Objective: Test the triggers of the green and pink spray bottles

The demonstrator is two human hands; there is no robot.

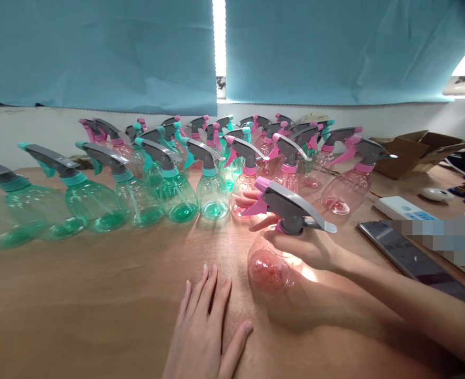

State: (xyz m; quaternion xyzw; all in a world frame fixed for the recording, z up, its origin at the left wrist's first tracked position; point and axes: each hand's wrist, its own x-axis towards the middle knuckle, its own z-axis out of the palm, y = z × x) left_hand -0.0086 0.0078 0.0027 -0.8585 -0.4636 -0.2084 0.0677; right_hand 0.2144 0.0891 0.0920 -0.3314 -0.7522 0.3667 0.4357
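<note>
A pink see-through spray bottle (270, 268) with a grey and pink trigger head is in my right hand (303, 245), whose fingers wrap round its neck. It tilts a little, its base close to the table; whether it touches cannot be told. My left hand (206, 321) lies flat on the wooden table (98, 295), fingers spread, holding nothing. Just behind stand a green spray bottle (212, 197) and a pink spray bottle (245, 184), the latter partly hidden by my right fingers.
Several green bottles (98, 208) line the left side, with more green and pink ones behind. Another pink bottle (346, 187) stands at right. Beyond it are an open cardboard box (410, 155), a white mouse (435, 195), a power strip (406, 208) and a phone (414, 258).
</note>
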